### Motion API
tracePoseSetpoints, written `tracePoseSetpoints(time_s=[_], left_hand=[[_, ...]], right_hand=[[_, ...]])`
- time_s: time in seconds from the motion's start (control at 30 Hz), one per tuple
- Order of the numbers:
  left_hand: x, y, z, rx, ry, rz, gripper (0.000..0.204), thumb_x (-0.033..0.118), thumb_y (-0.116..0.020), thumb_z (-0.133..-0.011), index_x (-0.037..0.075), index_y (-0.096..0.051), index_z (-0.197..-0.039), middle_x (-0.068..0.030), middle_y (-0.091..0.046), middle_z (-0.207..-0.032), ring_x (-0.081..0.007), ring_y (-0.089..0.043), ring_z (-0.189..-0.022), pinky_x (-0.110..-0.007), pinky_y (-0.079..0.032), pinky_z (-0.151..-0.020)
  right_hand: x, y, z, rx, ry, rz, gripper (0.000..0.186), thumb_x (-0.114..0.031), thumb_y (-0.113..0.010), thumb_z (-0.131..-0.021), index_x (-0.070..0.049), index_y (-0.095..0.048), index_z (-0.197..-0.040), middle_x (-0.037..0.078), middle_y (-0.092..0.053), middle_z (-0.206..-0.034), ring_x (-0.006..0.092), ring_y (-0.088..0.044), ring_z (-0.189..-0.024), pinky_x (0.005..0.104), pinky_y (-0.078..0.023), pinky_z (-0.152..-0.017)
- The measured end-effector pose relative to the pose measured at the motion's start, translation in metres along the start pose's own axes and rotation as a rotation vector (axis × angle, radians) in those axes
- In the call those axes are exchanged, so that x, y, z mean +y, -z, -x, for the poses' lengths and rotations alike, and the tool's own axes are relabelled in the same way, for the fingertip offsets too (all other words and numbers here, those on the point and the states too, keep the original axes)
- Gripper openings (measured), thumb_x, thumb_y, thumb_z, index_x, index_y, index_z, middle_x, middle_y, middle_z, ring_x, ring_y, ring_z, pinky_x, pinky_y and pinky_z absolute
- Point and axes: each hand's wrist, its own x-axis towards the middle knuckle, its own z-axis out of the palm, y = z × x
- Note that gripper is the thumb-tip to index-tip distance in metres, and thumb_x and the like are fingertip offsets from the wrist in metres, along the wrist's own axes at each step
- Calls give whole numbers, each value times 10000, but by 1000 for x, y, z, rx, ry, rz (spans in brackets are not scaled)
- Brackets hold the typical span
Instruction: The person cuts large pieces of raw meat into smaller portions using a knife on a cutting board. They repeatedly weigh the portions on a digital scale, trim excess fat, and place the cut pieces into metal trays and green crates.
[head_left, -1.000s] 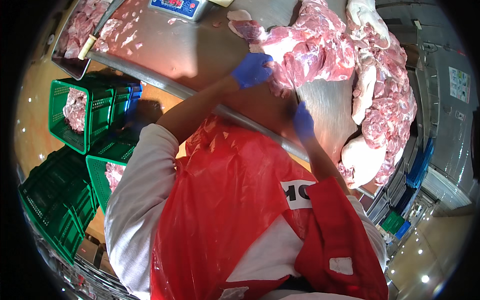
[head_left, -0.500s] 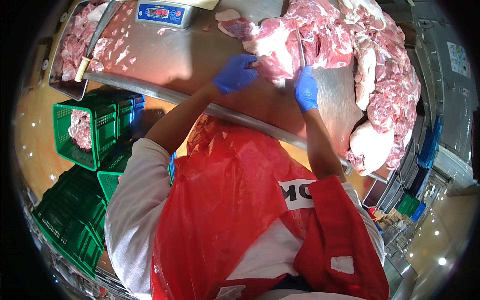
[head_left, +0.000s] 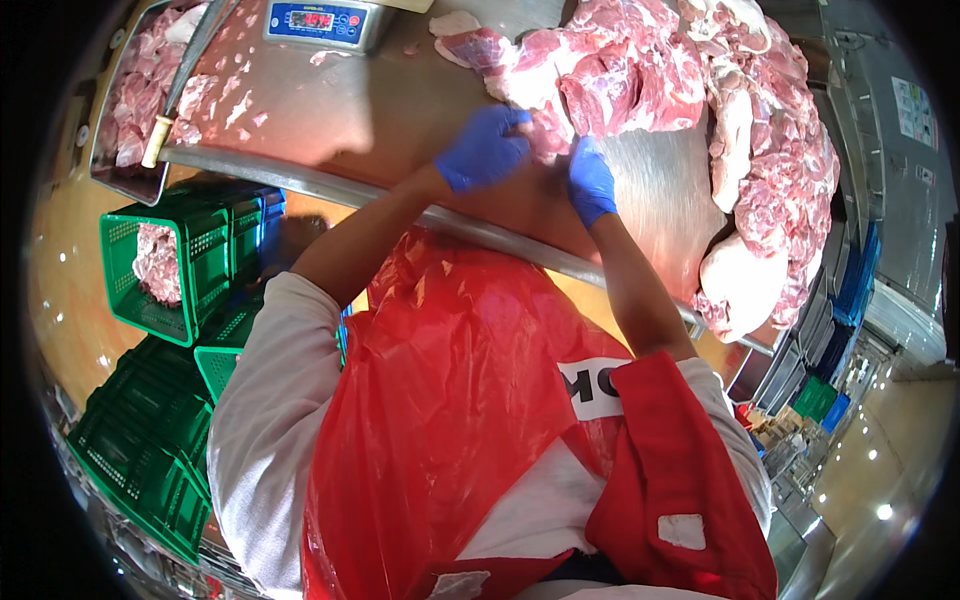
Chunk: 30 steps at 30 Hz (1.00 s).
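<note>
A large slab of raw meat (head_left: pixel 640 85), pink with pale fat, lies spread on the steel table ahead of me. My left hand (head_left: pixel 482 150), in a blue glove, has its fingers closed on the slab's near left edge. My right hand (head_left: pixel 591 182), gloved the same way, is wrapped round a knife at the slab's near edge. The knife's handle is covered by my fist, and its blade is mostly lost against the meat. A flap of meat (head_left: pixel 549 135) hangs between my two hands.
More raw cuts (head_left: pixel 780 190) are heaped along the table's right side. A blue scale (head_left: pixel 316 24) stands at the far left, near a metal tray (head_left: pixel 165 185) of meat with a pale-handled tool (head_left: pixel 157 140) across it. Green crates (head_left: pixel 190 325) stand below the table's left edge.
My right hand has moved left and slightly nearer, and the blade that showed over the meat has sunk from sight. My left hand has shifted a little right, and the cut meat folds differently.
</note>
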Motion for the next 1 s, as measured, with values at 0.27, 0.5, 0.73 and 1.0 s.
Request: tracePoseSetpoints(time_s=[0.27, 0.5, 0.73, 1.0], left_hand=[[-48, 73, -3, -23, 138, -299, 72, 92, -613, -840, 24, -636, -831, -91, -614, -745, -202, -585, -701, -374, -489, -669], [-40, 48, -111, -19, -447, -931, 441, 175, -624, -816, -11, -587, -1214, -250, -619, -1202, -378, -599, -1120, -454, -495, -915], [-55, 3, -173, -63, 103, -836, 591, 243, -633, -798, 59, -544, -1353, -196, -587, -1327, -348, -547, -1243, -424, -440, -1048], [-92, 2, -185, -12, 129, -643, 506, 244, -634, -780, 76, -638, -1257, -186, -643, -1245, -359, -609, -1155, -407, -481, -996]], right_hand=[[59, -2, 135, -139, -147, 106, 114, -57, -480, -922, -25, -471, -1032, 257, -621, -870, 446, -653, -776, 524, -543, -656], [-10, -20, 46, 104, 141, -14, 146, -113, -475, -954, -2, -481, -1048, 198, -614, -804, 411, -652, -762, 459, -526, -630], [-12, 28, -1, 181, -231, -200, 233, -174, -388, -999, 28, -485, -1060, 318, -644, -824, 482, -650, -773, 559, -491, -672], [-56, 35, -14, 90, -302, -383, 279, -210, -373, -993, 23, -485, -1096, 333, -639, -872, 499, -642, -854, 574, -474, -707]])
